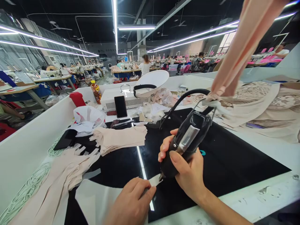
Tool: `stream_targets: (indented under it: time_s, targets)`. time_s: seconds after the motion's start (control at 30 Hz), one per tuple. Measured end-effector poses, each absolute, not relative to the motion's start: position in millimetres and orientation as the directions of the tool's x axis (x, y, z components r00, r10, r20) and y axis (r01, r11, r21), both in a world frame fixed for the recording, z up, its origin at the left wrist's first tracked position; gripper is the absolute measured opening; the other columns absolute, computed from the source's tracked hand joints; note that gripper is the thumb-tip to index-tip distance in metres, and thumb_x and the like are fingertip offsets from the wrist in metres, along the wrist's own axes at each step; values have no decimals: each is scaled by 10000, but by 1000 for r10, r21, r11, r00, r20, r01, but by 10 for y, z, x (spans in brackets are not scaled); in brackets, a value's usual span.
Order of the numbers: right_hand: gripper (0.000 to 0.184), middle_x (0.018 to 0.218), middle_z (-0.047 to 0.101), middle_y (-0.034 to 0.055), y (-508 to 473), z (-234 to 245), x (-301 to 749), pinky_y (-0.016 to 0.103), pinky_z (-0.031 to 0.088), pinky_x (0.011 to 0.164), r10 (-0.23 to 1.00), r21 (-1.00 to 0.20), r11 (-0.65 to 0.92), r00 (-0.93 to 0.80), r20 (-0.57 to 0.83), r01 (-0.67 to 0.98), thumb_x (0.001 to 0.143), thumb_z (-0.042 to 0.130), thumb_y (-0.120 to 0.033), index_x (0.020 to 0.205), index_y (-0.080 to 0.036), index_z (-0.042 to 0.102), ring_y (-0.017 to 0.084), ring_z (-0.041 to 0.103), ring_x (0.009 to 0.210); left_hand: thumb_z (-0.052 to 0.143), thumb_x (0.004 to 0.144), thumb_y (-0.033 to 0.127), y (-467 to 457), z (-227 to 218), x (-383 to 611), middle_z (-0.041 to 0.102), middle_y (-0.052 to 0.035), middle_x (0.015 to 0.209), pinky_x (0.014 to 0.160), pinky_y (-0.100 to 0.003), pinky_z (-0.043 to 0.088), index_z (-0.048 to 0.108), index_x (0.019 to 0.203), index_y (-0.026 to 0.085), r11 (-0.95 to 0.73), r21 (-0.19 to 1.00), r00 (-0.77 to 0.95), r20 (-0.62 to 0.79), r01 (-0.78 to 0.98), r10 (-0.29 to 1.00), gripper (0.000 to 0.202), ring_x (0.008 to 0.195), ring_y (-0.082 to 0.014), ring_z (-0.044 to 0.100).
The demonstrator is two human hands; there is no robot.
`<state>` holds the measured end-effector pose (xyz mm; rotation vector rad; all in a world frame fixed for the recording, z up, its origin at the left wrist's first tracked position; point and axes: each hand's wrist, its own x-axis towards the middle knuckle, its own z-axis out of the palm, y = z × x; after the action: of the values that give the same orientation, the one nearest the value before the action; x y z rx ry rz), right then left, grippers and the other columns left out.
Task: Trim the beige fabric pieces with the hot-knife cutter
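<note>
Hands meet in the lower middle of the frame, over the black mat (234, 162). Your right hand (188, 176) is wrapped closed around the black handheld tool (187, 140), with the thumb lying beside its metal plate. The tool leans down to the left, so its thin tip touches the small pale piece (154, 180). Your left hand (131, 203) pinches this piece between thumb and fingers and holds it low on the mat, it seems so that it does not slip under the tip. The tool's cable (180, 100) rises in an arc toward the upper right, where it looks tied to the hanging pink fabric strip (243, 43); probably this takes the weight off your wrist. Left of centre lies a stack of beige cut pieces (122, 137), near enough for easy reaching. Behind it a phone (120, 106) leans on a white machine (110, 98), turned to face you.
</note>
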<state>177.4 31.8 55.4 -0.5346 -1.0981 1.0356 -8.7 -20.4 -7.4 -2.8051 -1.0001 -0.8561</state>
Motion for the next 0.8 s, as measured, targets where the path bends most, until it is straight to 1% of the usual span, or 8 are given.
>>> stream_targets:
  time_s: [0.17,0.27,0.33,0.37,0.47,0.57,0.67,0.8]
  targets:
    - [352,865,673,-43,325,536,1780,250,586,615,877,-801,463,68,475,-379,906,817,-428,1177,-317,621,112,641,652,367,1029,30,-205,-67,-98,688,-78,1005,810,-286,636,631,1201,137,-790,118,644,513,602,567,333,861,-186,707]
    - [329,848,674,-45,317,553,1768,249,588,611,874,-809,473,70,481,-349,922,797,-435,1173,-319,617,111,633,641,365,1054,62,-245,-89,-122,698,-105,1061,833,-300,646,619,1213,140,-755,43,626,530,655,573,310,943,-211,734]
    - [325,847,676,-44,305,565,1765,248,591,606,873,-810,475,72,482,-343,920,799,-429,1167,-318,620,112,632,640,356,1082,103,-298,-120,-154,698,-116,1084,834,-309,651,605,1230,148,-707,3,598,532,707,599,293,975,-223,745]
    - [324,850,676,-44,297,569,1766,245,590,600,873,-809,476,73,483,-345,916,806,-420,1162,-319,621,112,631,640,339,1098,125,-331,-138,-175,697,-114,1084,837,-305,652,596,1237,153,-685,4,580,528,729,620,294,970,-216,749]
    - [305,868,676,-43,272,568,1774,241,582,590,872,-804,478,79,484,-353,912,815,-369,1146,-321,625,110,620,641,274,1138,200,-419,-182,-254,698,-104,1091,880,-285,644,574,1254,168,-633,60,524,505,771,686,323,970,-186,756]
    - [297,875,678,-40,249,561,1783,249,583,598,870,-812,487,96,483,-323,916,809,-315,1148,-322,625,111,609,636,313,1149,268,-437,-179,-325,710,-98,1149,927,-286,638,558,1307,183,-620,94,517,463,779,720,304,1033,-187,759]
    - [298,882,681,-33,224,548,1797,258,589,600,861,-817,507,122,493,-274,915,803,-285,1154,-321,627,120,617,644,368,1128,234,-371,-129,-346,716,-87,1211,953,-291,635,543,1361,193,-634,130,533,429,763,729,294,1083,-187,751]
    - [314,899,676,-24,177,503,1844,274,600,611,847,-815,531,150,509,-231,929,786,-284,1191,-324,618,132,630,661,353,1096,150,-258,-62,-309,736,-84,1191,941,-293,644,560,1344,173,-671,152,551,456,726,699,324,1064,-183,754]
